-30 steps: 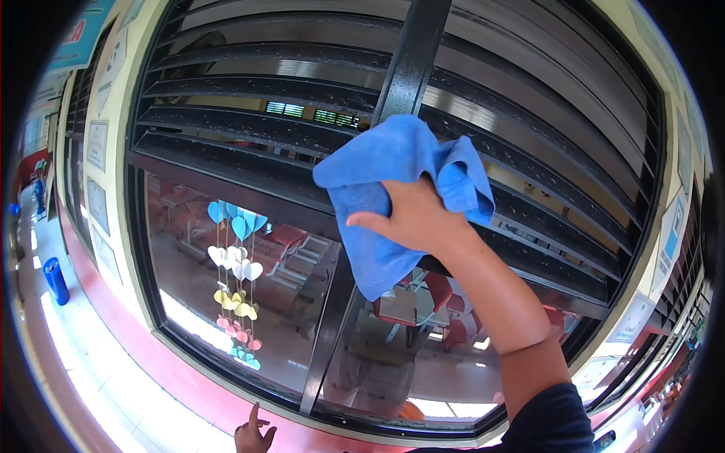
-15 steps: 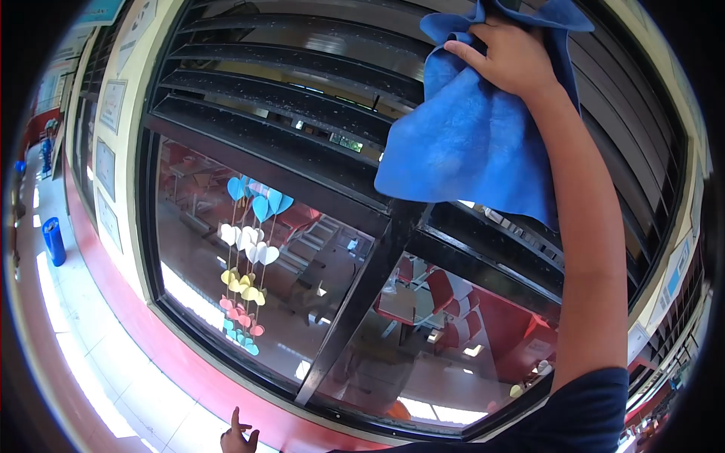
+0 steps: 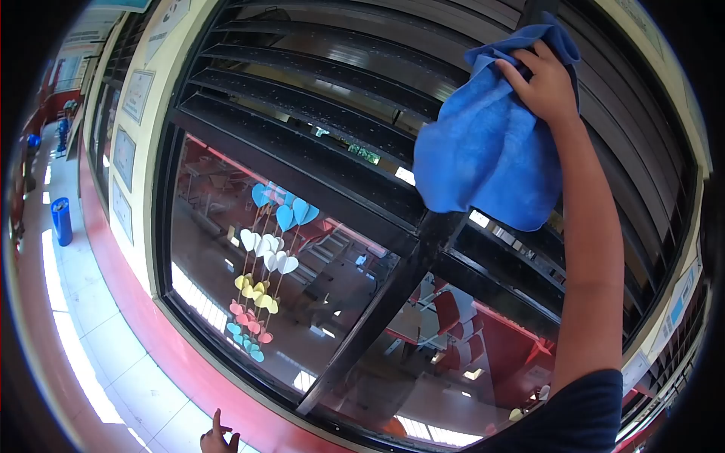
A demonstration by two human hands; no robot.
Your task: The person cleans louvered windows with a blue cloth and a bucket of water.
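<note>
My right hand [image 3: 547,87] is raised at the upper right, its fingers pressed over a blue cloth [image 3: 491,155]. The cloth lies against the dark upright bar [image 3: 535,13] of a louvred window and hangs in loose folds, covering part of the bar and the slats beside it. Low in the view, my left hand [image 3: 219,439] is away from the window, over the walkway and the red lower wall. One finger points up and the others are partly cut off by the frame edge; nothing shows in it.
Dark louvre slats [image 3: 302,87] fill the upper window, with glass panes below. Strings of paper hearts [image 3: 266,260] hang at the left pane. Chairs [image 3: 453,309] show through the glass. A blue cylinder [image 3: 61,221] stands on the tiled walkway [image 3: 113,347] at left.
My right hand and the cloth have come down a little along the upright bar. The whole view has shifted, so the window sits further right and lower. My left hand still points upward.
</note>
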